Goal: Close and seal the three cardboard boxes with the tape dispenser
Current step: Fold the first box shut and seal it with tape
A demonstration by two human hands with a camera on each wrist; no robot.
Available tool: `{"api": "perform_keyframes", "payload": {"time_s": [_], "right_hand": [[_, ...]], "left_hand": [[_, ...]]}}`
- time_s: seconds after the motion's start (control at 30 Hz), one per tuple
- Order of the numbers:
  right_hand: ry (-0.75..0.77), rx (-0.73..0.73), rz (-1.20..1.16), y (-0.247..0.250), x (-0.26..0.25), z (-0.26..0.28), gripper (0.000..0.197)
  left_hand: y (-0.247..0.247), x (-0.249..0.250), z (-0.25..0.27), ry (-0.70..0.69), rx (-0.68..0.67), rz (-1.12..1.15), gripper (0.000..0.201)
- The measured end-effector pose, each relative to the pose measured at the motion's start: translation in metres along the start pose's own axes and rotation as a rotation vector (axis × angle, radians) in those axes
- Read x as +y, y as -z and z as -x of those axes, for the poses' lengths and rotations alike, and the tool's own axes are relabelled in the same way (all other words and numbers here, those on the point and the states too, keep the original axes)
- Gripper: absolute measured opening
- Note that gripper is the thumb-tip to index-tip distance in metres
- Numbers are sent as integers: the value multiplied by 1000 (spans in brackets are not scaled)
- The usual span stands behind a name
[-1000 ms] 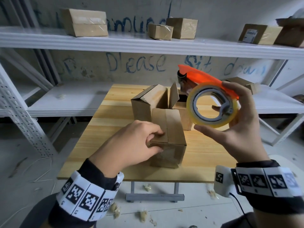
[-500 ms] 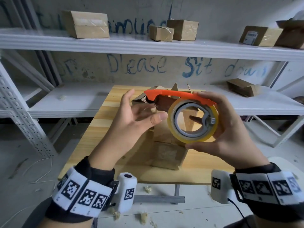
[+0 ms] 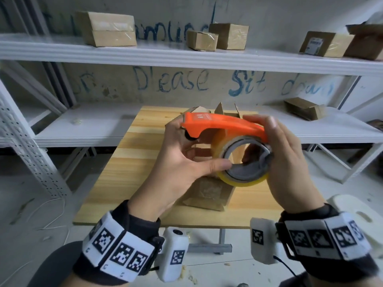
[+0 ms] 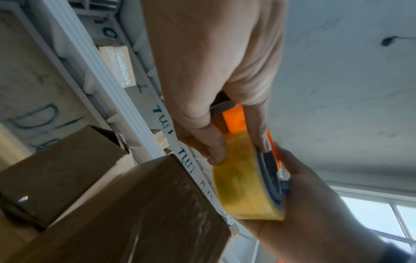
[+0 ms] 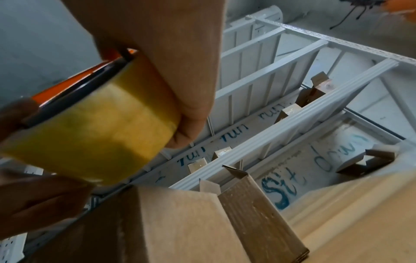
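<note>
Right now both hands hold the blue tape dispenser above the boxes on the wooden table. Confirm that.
Wrong in one respect: the tape dispenser is orange, not blue, as the head view shows. The left hand and right hand do hold it above the boxes on the wooden table.

orange tape dispenser (image 3: 223, 126) with yellowish roll, held above table | nearest cardboard box (image 3: 207, 193) closed, under it

White shelving (image 3: 186, 56) (blue wall writing (image 3: 172, 80))
</note>
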State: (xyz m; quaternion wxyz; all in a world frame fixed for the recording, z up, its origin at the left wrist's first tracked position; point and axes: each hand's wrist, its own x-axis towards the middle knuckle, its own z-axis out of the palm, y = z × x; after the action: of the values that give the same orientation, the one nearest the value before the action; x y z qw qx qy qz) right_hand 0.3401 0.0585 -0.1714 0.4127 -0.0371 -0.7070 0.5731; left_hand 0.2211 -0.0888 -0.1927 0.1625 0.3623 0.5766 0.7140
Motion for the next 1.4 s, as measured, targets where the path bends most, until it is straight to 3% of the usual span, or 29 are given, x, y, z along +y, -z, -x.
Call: {"api": "perform_keyframes", "payload": {"time_s": [0.1, 0.23, 0.47, 0.67, 0.87, 1.17, 1.4], "right_hand": [[-14, 71, 32, 4, 2, -1, 37], [-13, 117, 12, 17, -2, 3, 32], [-24, 164, -45, 33, -8, 9, 30], [-64, 186, -49, 31, -4, 15, 32], [-79, 167, -33, 33, -6, 22, 34], [-123, 182, -69, 38, -5, 26, 34], [-164, 195, -124, 40, 2, 28, 35]], "left_hand": [[-3, 1, 2, 10, -15, -12, 97], [16, 10, 1, 31, -138, -103, 103], [43, 15, 1, -232, -1, -390, 64], [33, 9, 10, -444, -85, -707, 78], [28, 8, 8, -634, -12, -643, 40], [28, 5, 10, -722, 3, -617, 37], [27, 3, 9, -683, -74, -622, 24]]}}
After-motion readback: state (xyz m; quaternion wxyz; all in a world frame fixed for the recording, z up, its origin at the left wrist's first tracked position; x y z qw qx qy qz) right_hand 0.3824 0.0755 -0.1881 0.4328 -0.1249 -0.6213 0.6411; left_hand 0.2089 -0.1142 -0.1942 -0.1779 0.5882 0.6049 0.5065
